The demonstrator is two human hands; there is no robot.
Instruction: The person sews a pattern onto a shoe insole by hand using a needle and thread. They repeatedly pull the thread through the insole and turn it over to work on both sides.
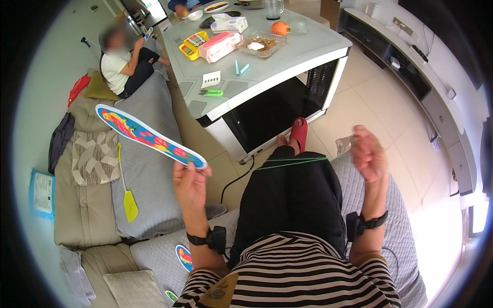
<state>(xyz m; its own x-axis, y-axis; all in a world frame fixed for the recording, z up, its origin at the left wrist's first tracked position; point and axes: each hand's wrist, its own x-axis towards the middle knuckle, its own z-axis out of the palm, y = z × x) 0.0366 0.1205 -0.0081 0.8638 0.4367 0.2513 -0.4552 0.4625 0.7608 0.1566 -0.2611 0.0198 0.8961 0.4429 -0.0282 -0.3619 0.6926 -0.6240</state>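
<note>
My left hand (191,184) grips the heel end of a printed shoe insole (150,136) with red and yellow figures on blue and a white rim. My right hand (368,156), blurred, is raised on the right with its fingers bent together. A green thread (292,162) stretches across above my lap towards it. Something small and translucent (344,145) shows beside its fingers; whether a needle is held there cannot be told. On the table lie green thread snips (212,92), a white card with dark oval marks (211,79) and a light-blue folding tool (242,68).
The grey table (308,42) ahead carries a pink wipes pack (220,47), a plastic food tray (263,44) and a pomegranate (280,28). A person (123,65) sits on the left sofa holding an insole; another is at the table's far end. Another printed insole (184,257) lies beside me.
</note>
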